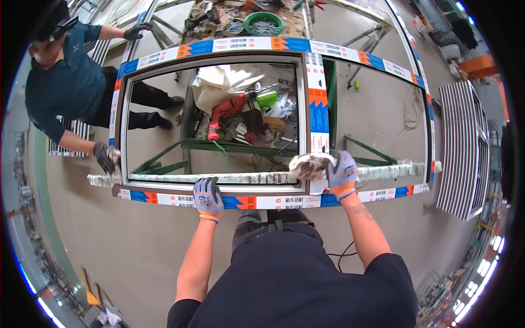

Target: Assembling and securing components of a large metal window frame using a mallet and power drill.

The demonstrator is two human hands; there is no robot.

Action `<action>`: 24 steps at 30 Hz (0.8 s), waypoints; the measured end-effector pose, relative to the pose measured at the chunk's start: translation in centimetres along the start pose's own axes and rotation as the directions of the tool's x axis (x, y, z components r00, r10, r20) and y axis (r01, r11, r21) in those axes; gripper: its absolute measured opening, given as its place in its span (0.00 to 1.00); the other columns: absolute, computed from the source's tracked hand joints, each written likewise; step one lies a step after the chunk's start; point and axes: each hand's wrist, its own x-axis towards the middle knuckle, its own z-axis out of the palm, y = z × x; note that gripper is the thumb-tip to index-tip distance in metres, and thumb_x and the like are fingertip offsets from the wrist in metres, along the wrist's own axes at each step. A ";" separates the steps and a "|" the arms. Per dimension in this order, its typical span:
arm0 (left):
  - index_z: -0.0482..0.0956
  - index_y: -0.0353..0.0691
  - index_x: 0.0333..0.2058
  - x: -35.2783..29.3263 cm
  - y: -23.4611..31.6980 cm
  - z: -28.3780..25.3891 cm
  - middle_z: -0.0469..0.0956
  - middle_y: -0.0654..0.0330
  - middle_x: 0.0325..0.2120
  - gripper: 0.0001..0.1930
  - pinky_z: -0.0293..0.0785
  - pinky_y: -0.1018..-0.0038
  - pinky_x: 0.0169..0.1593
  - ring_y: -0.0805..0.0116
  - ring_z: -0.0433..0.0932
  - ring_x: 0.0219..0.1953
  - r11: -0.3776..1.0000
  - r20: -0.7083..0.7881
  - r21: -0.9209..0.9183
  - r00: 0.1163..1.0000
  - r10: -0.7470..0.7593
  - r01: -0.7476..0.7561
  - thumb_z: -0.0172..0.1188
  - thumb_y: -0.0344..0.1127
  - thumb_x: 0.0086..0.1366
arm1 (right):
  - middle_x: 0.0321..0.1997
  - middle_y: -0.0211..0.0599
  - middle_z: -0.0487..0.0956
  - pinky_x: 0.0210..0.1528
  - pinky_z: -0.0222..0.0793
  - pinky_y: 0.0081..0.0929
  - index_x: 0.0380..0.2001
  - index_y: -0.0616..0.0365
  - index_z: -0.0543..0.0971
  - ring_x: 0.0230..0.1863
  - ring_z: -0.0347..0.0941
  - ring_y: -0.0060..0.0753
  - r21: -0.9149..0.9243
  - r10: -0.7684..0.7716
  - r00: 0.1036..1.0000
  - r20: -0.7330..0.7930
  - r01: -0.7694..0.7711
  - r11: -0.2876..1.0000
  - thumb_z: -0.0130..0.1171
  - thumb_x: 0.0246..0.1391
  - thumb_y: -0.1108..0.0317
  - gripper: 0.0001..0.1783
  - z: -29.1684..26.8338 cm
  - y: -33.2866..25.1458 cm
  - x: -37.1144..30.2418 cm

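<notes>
"Checking progress: what's the L hand [208,198] doing?"

"Lying over the near rail of a big window-type frame [273,202], fingers bending across the top. Thumb's not showing, so I'm not telling you whether it's pinching; can't tell."

"R hand [343,172]?"

"Clutching a bunched rag [310,165], a bit blurred, near where the middle bar [318,109] is meeting that rail. Looking like a wipe-down in progress, IMO."

"Done vs. left?"

"Outer sides + middle bar are standing joined. A thick dark inner frame is lining the L opening; I'm seeing none that thick in the R one. Printed film's covering most of the outer faces. How much wiping is remaining? Not showing."

"Surface?"

"Frame's lying flat, w/ a wrapped bar [394,171] running beneath and a green metal table [240,145] standing under. Thru the L opening, a red drill [223,113] is lying amid clutter, next to white cloth [219,82]."

"Room?"

"Co-worker [68,82] is standing on the L, one gloved hand [104,157] holding a pale rag-like thing at the frame's edge. Ribbed metal profiles [462,147] are resting off R on grey floor [399,235]. Farther back, a green bowl [246,24] is holding small metal fasteners."
</notes>
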 end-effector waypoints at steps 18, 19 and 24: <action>0.75 0.38 0.46 0.3 -0.3 0.3 0.75 0.49 0.43 0.17 0.62 0.53 0.61 0.48 0.71 0.50 0.994 0.147 0.070 0.984 -0.096 0.087 0.55 0.32 0.56 | 0.60 0.48 0.69 0.65 0.55 0.48 0.50 0.55 0.76 0.62 0.63 0.51 -0.264 -0.196 0.947 0.252 0.263 0.928 0.61 0.50 0.58 0.24 14.0 -6.4 13.4; 0.75 0.38 0.46 0.2 -0.4 0.4 0.75 0.49 0.42 0.17 0.62 0.53 0.61 0.48 0.71 0.50 0.995 0.154 0.065 0.984 -0.090 0.081 0.55 0.32 0.56 | 0.59 0.48 0.70 0.66 0.54 0.47 0.50 0.57 0.75 0.61 0.63 0.50 -0.209 -0.192 0.932 0.306 0.262 0.942 0.60 0.50 0.58 0.25 13.7 -6.9 12.0; 0.75 0.39 0.46 0.2 -0.7 0.6 0.75 0.50 0.43 0.17 0.63 0.51 0.60 0.47 0.71 0.49 0.998 0.128 0.053 0.991 -0.045 0.038 0.56 0.31 0.55 | 0.54 0.48 0.72 0.64 0.56 0.47 0.50 0.61 0.74 0.58 0.65 0.50 0.108 -0.346 0.792 0.502 0.340 0.934 0.62 0.49 0.56 0.28 12.5 -8.0 3.4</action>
